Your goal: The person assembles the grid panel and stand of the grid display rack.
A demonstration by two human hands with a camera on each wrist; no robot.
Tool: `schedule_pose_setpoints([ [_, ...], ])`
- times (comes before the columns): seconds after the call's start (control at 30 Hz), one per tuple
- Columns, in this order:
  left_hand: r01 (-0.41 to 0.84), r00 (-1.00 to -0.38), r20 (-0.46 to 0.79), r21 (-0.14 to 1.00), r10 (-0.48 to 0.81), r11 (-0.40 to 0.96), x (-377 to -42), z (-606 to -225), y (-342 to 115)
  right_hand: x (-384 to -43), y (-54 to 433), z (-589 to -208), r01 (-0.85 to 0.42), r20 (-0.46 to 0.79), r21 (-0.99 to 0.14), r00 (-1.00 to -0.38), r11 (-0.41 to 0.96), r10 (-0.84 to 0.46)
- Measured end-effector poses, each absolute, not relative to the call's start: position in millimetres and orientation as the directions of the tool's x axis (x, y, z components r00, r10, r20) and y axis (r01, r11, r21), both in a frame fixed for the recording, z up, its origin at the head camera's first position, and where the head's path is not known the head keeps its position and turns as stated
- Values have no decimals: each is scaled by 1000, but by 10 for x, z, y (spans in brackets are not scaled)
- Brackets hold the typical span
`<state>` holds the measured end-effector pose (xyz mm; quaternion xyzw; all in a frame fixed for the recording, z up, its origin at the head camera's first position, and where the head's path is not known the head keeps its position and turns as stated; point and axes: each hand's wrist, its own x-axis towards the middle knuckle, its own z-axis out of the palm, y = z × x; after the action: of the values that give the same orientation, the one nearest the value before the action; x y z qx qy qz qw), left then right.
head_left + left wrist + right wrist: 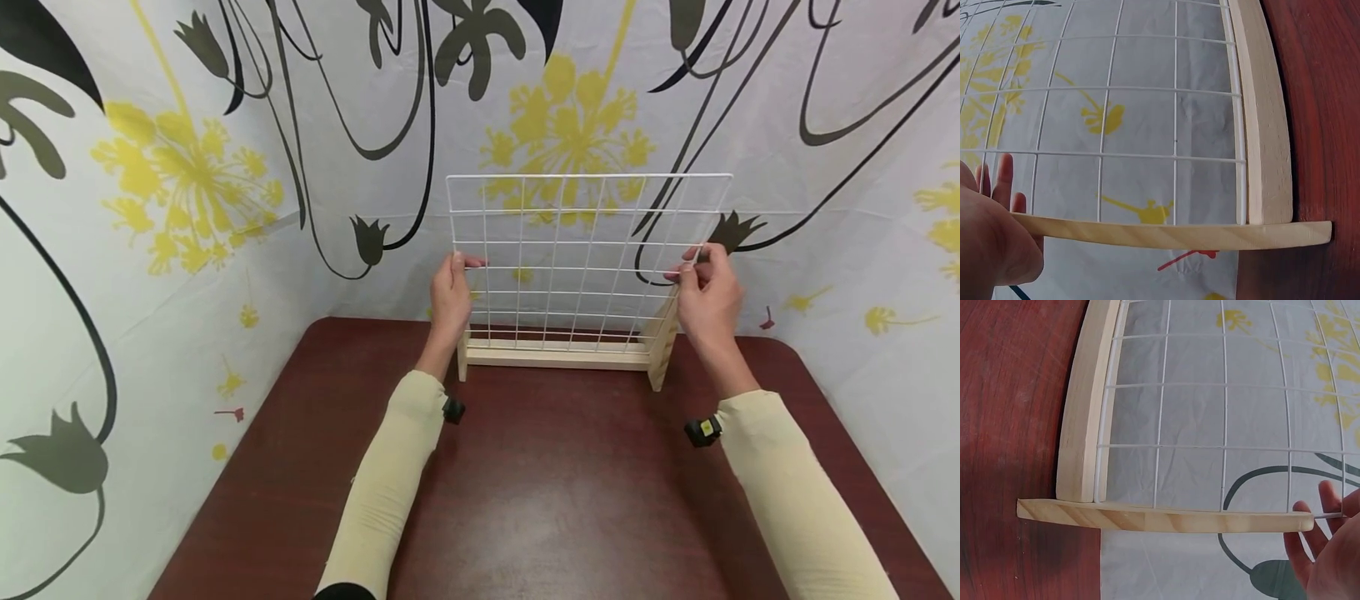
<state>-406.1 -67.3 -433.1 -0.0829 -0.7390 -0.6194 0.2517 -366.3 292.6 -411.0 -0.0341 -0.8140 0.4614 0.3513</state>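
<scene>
A white wire grid [525,177] stands upright in a pale wooden stand [558,358] near the table's far edge. My left hand [452,296] grips the left edge of the grid, just above the wooden side piece [1179,236]. In the left wrist view its fingers reach behind the wires, and the thumb is hidden. Across from it, my right hand [708,292] pinches the right edge of the grid at the top of the other side piece [1166,520]. The grid's lower edge meets the wooden crossbar [1266,125].
The dark red table [562,475] stretches from the stand toward me. White fabric with printed flowers [397,283] hangs close behind the stand and along both sides. Small black wrist cameras [703,431] sit at the cuffs of the pale sleeves.
</scene>
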Motion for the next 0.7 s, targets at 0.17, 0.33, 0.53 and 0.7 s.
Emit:
schedule_pose_setpoints([
  [0.17,461,-850,498,861,-172,215,-4038,-4324,-699,-3650,2920,-4112,-281,543,-783,-743,555,390],
  [0.33,469,-847,499,864,-182,185,-4030,-4325,-728,-3647,2905,-4106,-299,546,-786,-747,542,379],
  [0.53,472,-856,488,872,-173,126,-4036,-4335,-772,-3643,2887,-4126,-302,545,-783,-756,544,364],
  [0.7,441,-870,462,886,-173,146,-4027,-4331,-803,-3625,2862,-4121,-289,539,-775,-766,562,350],
])
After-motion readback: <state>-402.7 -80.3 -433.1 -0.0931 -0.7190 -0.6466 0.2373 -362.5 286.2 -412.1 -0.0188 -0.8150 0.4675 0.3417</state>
